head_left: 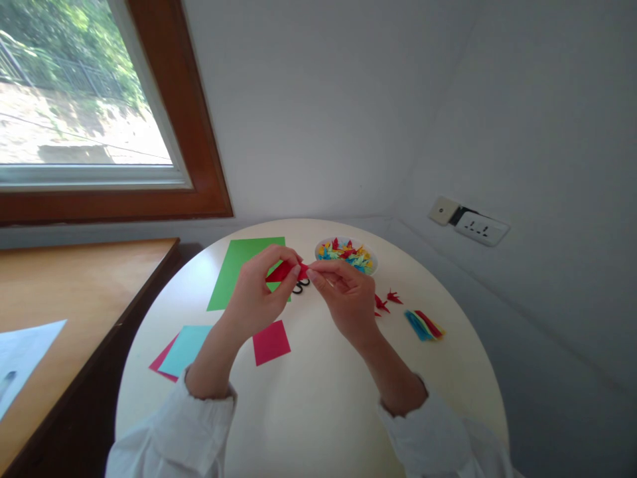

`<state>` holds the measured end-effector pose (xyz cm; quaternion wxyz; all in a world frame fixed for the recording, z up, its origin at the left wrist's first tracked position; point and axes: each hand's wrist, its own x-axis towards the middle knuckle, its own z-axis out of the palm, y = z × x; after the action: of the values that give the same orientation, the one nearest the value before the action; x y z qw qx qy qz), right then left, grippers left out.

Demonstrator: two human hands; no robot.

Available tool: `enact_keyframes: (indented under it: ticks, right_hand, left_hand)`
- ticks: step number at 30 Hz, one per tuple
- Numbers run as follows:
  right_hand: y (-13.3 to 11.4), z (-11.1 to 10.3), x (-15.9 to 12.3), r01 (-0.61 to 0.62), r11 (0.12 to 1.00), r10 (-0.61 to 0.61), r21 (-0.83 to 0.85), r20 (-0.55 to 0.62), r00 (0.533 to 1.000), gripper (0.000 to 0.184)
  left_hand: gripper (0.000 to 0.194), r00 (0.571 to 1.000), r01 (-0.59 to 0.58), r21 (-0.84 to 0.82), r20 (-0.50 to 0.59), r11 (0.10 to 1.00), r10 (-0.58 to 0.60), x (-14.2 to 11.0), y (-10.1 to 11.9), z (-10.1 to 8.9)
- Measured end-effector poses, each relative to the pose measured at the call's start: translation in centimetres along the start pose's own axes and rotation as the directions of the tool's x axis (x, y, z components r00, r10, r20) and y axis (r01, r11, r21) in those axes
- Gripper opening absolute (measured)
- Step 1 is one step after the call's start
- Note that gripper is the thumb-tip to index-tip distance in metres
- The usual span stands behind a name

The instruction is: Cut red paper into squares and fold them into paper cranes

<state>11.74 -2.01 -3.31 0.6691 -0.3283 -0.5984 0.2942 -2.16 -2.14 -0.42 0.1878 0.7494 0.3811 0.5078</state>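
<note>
Both hands are raised over the round white table (pixel 308 398) and pinch a small folded red paper (pixel 283 271) between them. My left hand (pixel 259 295) grips its left part with thumb and curled fingers. My right hand (pixel 343 295) pinches its right tip. Black scissors (pixel 301 286) lie on the table just beneath the hands, partly hidden. A red paper square (pixel 271 342) lies below my left hand.
A green sheet (pixel 239 269), a light blue sheet (pixel 185 350) over a pink one and a stack of coloured paper squares (pixel 424 325) lie on the table. A bowl of small paper cranes (pixel 347 255) and two red cranes (pixel 388 300) sit at the right. A wooden desk (pixel 64 299) stands left.
</note>
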Motion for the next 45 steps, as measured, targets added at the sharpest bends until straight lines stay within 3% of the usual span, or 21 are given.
enact_keyframes:
  ticks: [7,18,27,45]
  right_hand:
    - [-0.3,0.1,0.2,-0.095,0.994,0.097,0.053,-0.037,0.995,0.005]
    - [-1.6,0.2,-0.1,-0.028,0.999,0.028,0.015,-0.027,0.999,0.003]
    - [-1.3,0.1,-0.4,0.004,1.0,-0.003,0.005,-0.021,1.0,0.005]
    - [-1.5,0.2,-0.5,0.026,0.999,-0.027,-0.023,-0.027,0.999,0.007]
  left_hand:
    - [0.003,0.999,0.015,-0.069,-0.042,0.997,-0.018,-0.1,0.1,0.3]
    - [0.006,0.998,-0.018,-0.16,-0.064,0.987,0.008,-0.3,0.7,0.7]
    - [0.003,0.998,-0.003,-0.053,-0.055,0.999,0.0,-0.4,0.5,0.4]
    - [0.005,0.998,-0.06,-0.002,-0.032,0.998,0.059,-0.5,0.3,0.5]
